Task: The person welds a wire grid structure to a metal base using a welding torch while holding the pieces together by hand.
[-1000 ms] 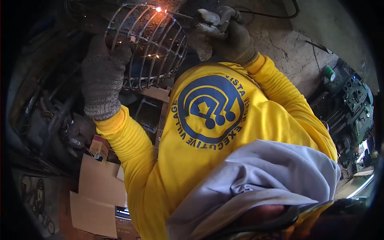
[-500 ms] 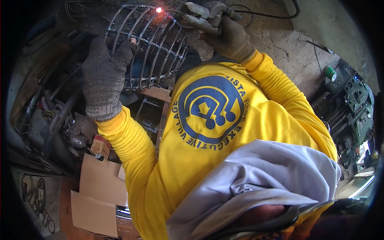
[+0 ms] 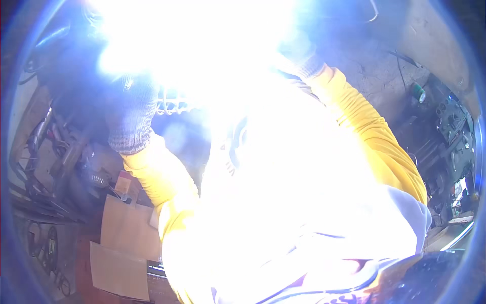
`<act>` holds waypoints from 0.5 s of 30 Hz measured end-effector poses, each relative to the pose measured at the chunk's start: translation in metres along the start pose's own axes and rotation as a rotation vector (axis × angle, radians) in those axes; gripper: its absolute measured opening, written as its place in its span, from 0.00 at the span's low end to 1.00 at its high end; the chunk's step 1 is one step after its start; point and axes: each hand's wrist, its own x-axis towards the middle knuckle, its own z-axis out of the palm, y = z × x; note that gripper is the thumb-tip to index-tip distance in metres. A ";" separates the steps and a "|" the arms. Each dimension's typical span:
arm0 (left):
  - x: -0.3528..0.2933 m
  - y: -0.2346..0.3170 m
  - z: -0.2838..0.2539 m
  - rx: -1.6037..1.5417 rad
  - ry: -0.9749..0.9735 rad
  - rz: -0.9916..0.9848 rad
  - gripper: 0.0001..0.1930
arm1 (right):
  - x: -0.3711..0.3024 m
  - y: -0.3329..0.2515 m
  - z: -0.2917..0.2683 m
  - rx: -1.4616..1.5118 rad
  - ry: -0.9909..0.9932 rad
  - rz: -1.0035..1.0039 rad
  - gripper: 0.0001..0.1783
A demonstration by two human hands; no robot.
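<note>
A white-blue welding glare covers the upper middle of the picture. My left hand (image 3: 132, 109), in a grey knitted glove, is at the left edge of the curved metal-rod cage (image 3: 173, 107); its fingers are lost in the light, though half a second ago they gripped the cage's rods. Only the cage's lower rod ends show. At the glare's right side is my gloved right hand (image 3: 308, 63), mostly washed out. The welding electrode holder that it gripped in the earlier frame is hidden by the brightness. Both arms wear yellow sleeves.
Brown cardboard (image 3: 129, 228) and a small red-and-tan box (image 3: 126, 186) lie at lower left. Metal scraps (image 3: 66, 152) crowd the left side. A green can (image 3: 418, 93) and dark machinery (image 3: 450, 121) stand at right.
The small glowing red spot on the cage has given way to a blinding arc that whites out the cage, the electrode holder and my shirt. Both forearms remain in nearly the same place.
</note>
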 end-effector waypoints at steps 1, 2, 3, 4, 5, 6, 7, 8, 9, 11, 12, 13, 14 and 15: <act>0.004 0.000 -0.006 -0.245 -0.041 -0.189 0.21 | 0.001 -0.001 0.000 0.042 -0.014 0.029 0.20; 0.009 0.000 -0.013 -0.489 -0.081 -0.379 0.21 | 0.002 -0.003 0.000 0.085 -0.028 0.059 0.19; 0.013 -0.001 -0.021 -0.635 -0.146 -0.504 0.21 | 0.004 -0.005 0.000 0.129 -0.043 0.087 0.18; 0.019 -0.003 -0.028 -0.769 -0.234 -0.600 0.22 | 0.005 -0.006 0.000 0.163 -0.055 0.118 0.18; 0.025 -0.003 -0.034 -0.855 -0.303 -0.680 0.22 | 0.007 0.000 0.007 0.401 -0.005 0.217 0.18; 0.028 -0.005 -0.037 -0.877 -0.323 -0.708 0.23 | 0.008 -0.001 0.005 0.402 -0.004 0.216 0.18; 0.030 -0.004 -0.034 -0.895 -0.328 -0.707 0.23 | 0.010 -0.003 0.001 0.323 -0.008 0.161 0.19; 0.031 -0.003 -0.031 -0.905 -0.322 -0.698 0.24 | 0.008 -0.003 0.001 0.184 0.014 0.091 0.19; 0.031 -0.003 -0.028 -0.910 -0.309 -0.686 0.24 | 0.006 -0.002 0.000 0.042 0.045 0.024 0.19; 0.032 -0.004 -0.030 -0.940 -0.298 -0.687 0.25 | 0.009 -0.009 -0.007 -0.005 -0.023 0.023 0.20; 0.033 -0.002 -0.031 -1.012 -0.308 -0.718 0.26 | 0.011 -0.015 -0.011 -0.057 -0.090 0.023 0.21; 0.036 -0.006 -0.031 -1.104 -0.300 -0.730 0.26 | 0.004 -0.011 -0.008 0.336 -0.102 0.176 0.21; 0.035 -0.006 -0.040 -1.232 -0.283 -0.749 0.27 | -0.003 -0.007 0.001 0.754 -0.065 0.324 0.21; 0.035 -0.006 -0.050 -0.900 -0.402 -0.683 0.18 | -0.009 -0.004 0.009 1.288 -0.043 0.540 0.21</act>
